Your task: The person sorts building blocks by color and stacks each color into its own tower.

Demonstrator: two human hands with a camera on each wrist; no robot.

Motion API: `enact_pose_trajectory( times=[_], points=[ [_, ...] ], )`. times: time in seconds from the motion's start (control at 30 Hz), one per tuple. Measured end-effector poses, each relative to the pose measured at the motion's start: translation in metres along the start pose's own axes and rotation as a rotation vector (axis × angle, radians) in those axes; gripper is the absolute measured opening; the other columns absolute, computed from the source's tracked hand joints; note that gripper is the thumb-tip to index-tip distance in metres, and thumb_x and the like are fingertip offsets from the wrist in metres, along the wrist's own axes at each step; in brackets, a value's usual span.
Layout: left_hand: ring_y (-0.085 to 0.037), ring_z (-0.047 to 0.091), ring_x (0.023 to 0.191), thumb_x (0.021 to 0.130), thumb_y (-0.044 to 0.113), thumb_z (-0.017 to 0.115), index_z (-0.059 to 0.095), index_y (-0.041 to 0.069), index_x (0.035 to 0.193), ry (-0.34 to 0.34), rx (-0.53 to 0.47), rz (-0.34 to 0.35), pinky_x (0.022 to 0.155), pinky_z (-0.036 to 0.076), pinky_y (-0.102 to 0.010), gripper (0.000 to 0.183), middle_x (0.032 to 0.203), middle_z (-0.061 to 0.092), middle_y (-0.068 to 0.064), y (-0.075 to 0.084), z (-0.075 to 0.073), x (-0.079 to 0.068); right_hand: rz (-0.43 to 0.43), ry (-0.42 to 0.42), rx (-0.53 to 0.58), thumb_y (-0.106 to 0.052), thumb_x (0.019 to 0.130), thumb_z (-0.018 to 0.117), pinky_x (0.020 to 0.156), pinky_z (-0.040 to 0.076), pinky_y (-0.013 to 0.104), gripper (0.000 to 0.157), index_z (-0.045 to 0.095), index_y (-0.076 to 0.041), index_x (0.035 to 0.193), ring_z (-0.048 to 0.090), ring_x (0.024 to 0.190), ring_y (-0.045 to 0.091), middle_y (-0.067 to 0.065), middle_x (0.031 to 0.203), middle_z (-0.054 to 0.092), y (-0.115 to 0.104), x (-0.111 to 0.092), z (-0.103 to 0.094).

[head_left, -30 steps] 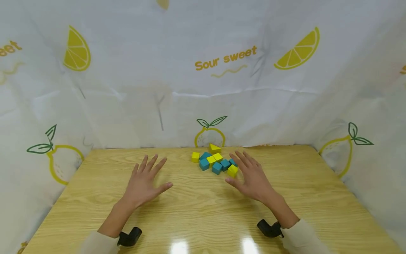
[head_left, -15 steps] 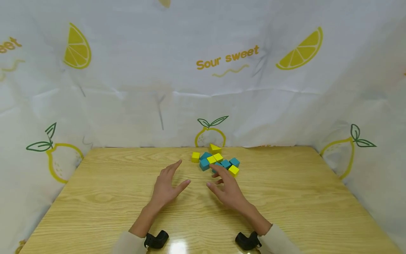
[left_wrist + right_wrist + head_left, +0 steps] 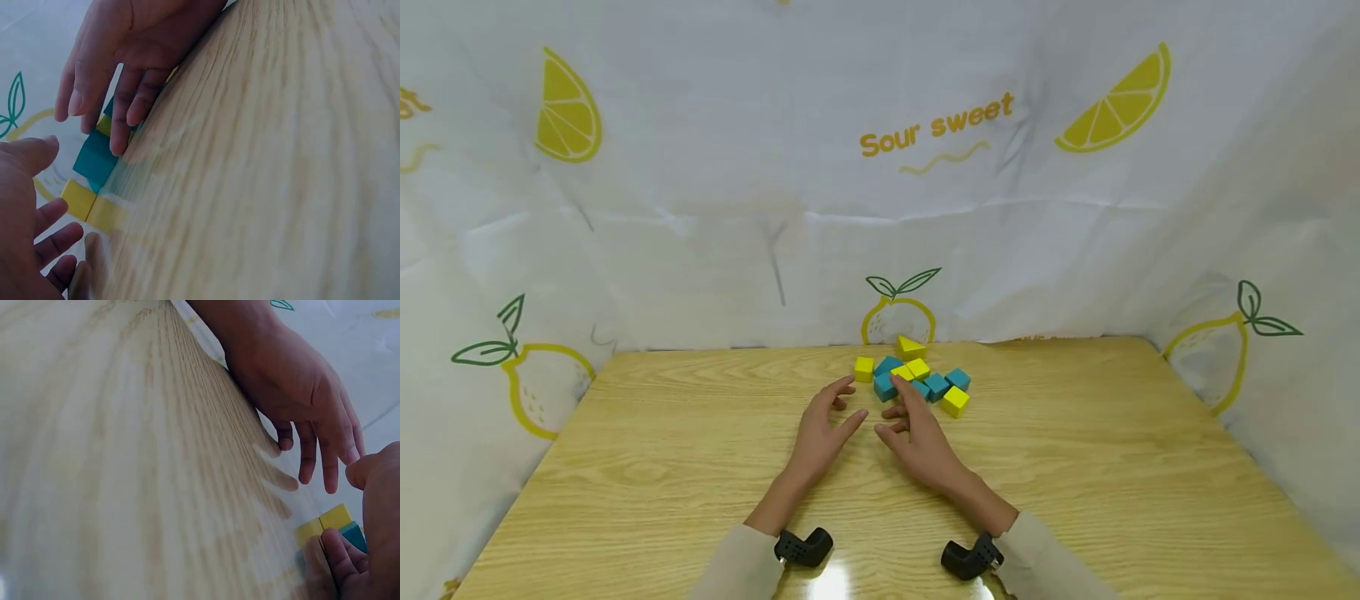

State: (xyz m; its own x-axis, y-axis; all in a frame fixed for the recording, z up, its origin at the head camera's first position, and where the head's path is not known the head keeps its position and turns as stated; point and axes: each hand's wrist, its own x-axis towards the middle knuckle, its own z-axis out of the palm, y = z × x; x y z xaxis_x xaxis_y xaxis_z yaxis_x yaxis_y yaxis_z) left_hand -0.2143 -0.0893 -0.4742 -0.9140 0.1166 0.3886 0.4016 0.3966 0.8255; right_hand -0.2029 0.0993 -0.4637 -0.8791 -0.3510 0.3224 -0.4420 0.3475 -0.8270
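Several small yellow and blue blocks lie in a loose cluster near the table's far edge. My left hand (image 3: 822, 435) is held in front of the cluster's left side, fingers relaxed and holding nothing. Closest to it are a yellow cube (image 3: 864, 369) and a blue block (image 3: 883, 387). Facing it, my right hand (image 3: 923, 442) has loosely bent fingers that grip nothing. Its index finger hides part of the middle blocks; whether it touches them I cannot tell. To its right sit another yellow cube (image 3: 956, 402) and a blue cube (image 3: 958, 379). A yellow triangular block (image 3: 912, 348) stands at the back.
The wooden table (image 3: 662, 467) spreads out on both sides of the hands. A white curtain (image 3: 715, 250) with lemon prints hangs right behind its far edge. Black wrist-worn cameras are strapped at the left cuff (image 3: 805, 547) and the right cuff (image 3: 972, 558).
Both hands have moved inward from a wide, spread-finger stance, the left one rightward and the right one leftward, and now nearly meet before the blocks. The blocks have not visibly moved.
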Motion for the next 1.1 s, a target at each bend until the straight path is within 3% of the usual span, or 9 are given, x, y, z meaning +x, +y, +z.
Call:
enact_pose_trajectory(
  times=[0.23,0.47,0.73,1.1],
  points=[
    [-0.027,0.056,0.099,0.088,0.015,0.071,0.053,0.01,0.135,-0.002,0.021,0.015,0.085,0.045,-0.046,0.049,0.122,0.059,-0.009,0.0,0.004,0.01,-0.003,0.004,0.002,-0.016,0.096,0.06,0.083,0.051,0.037,0.066,0.024,-0.009,0.151,0.058,0.103,0.025,0.017,0.138,0.04,0.001,0.001,-0.003],
    [-0.028,0.058,0.094,0.085,0.004,0.073,0.056,0.006,0.132,-0.009,0.006,0.016,0.081,0.047,-0.044,0.05,0.122,0.061,-0.01,-0.002,0.006,0.022,0.014,0.098,0.105,-0.003,0.097,0.055,0.083,0.051,0.035,0.053,0.034,-0.003,0.146,0.063,0.101,0.027,0.019,0.14,0.043,0.002,0.003,0.0],
    [-0.018,0.059,0.08,0.084,-0.003,0.071,0.059,0.004,0.127,-0.011,0.01,-0.017,0.072,0.048,-0.034,0.045,0.118,0.064,-0.008,-0.004,0.005,0.035,0.034,0.128,0.006,-0.003,0.096,0.057,0.076,0.052,0.028,0.046,0.045,-0.003,0.14,0.064,0.094,0.016,0.01,0.132,0.051,0.004,0.02,0.003],
    [-0.014,0.051,0.067,0.085,0.001,0.072,0.065,0.006,0.12,-0.049,0.004,-0.093,0.056,0.04,-0.024,0.036,0.096,0.066,-0.003,-0.01,0.004,0.031,0.031,0.115,-0.026,0.004,0.093,0.057,0.067,0.053,0.024,0.045,0.048,0.001,0.137,0.064,0.08,0.017,0.014,0.11,0.054,0.012,0.023,0.011]
  ],
)
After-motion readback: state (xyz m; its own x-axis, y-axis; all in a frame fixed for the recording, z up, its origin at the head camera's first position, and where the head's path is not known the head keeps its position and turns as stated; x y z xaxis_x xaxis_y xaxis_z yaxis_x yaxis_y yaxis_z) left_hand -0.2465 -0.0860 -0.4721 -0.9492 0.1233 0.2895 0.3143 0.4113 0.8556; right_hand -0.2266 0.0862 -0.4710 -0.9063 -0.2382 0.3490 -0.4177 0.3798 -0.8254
